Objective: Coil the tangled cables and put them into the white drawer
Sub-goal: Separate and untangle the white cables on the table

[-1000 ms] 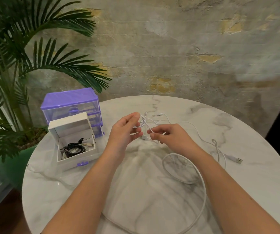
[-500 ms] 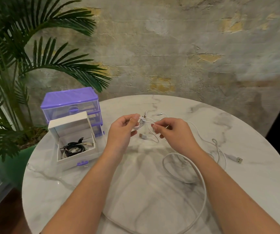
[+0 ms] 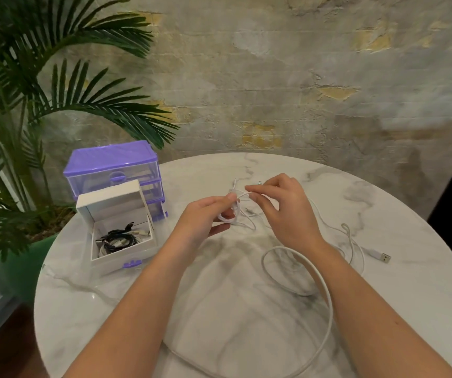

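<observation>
Step in hand: untangling and starting a coil of the thin white cable (image 3: pixel 242 214), judged from the small loops gathered between the two hands above the counter (image 3: pixel 219 309).
Left hand (image 3: pixel 205 216): fingers curled, thumb and forefinger pinching a small bundle of loops of the thin white cable.
Right hand (image 3: pixel 284 211): fingertips together, pinching a strand of the same cable just right of the left hand's pinch.
Cable run: from the hands it trails right across the counter to a USB plug (image 3: pixel 381 256) lying near the right edge.
Thick white cable (image 3: pixel 320 290): lies loose on the near counter in one wide loop, not held.
White drawer (image 3: pixel 122 241): pulled out at left, open, with dark and pale coiled cables already inside; it stands in front of the purple drawer unit (image 3: pixel 113 170).
Next move: probably the right hand draws more slack from the trailing run and lays another loop into the left hand's bundle, keeping the plug from snagging.
Change: half a second ago the hands were closer together with a connector dangling below them; now the right hand sits higher and farther, and the left hand's bundle looks larger.
</observation>
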`<state>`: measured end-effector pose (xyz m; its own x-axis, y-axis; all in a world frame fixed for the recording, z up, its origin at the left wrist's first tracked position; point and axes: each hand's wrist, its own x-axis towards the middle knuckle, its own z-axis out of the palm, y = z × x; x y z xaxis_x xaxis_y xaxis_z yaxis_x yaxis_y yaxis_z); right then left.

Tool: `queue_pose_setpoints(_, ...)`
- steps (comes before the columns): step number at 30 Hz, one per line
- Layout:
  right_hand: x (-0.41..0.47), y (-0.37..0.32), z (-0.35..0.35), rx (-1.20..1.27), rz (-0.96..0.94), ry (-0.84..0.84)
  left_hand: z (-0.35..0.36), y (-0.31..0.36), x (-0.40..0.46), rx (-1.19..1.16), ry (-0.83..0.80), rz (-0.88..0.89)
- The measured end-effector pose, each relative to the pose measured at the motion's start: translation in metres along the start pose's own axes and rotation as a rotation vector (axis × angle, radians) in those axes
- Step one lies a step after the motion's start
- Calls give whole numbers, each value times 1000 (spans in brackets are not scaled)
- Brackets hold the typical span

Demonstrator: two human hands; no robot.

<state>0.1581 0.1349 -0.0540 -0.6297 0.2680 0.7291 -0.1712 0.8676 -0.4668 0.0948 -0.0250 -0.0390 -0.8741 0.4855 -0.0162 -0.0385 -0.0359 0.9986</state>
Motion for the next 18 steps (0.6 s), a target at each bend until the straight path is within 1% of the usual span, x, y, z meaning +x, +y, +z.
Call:
queue_pose_setpoints(4, 0, 5, 3, -177, -25, -51, -3, 4, -2, -156, -52, -76)
queue_pose_setpoints(7, 0, 5, 3, -165, -8, -119, -5, 6, -2, -231, -53, -134)
queue_pose_setpoints(9, 1, 2, 1, -47, 79, -177, -5, 7, -3, -242, -56, -145)
queue_pose_setpoints(11, 3, -1, 0, 105, 188, -164, -5, 7, -3, -208, -64, -130)
queue_pose_setpoints(12, 3, -3, -1, 204, 250, -134, -6, 7, -2, -181, -70, -118)
queue_pose_setpoints(14, 5, -8, -6, 484, 401, -79, -6, 5, -3, -136, -93, -95)
queue_pose_setpoints(16, 5, -13, -10, 749, 524, -87, -6, 4, -3, -113, -116, -80)
queue_pose_setpoints(18, 5, -14, -12, 894, 593, -119, -6, 4, -3, -106, -126, -74)
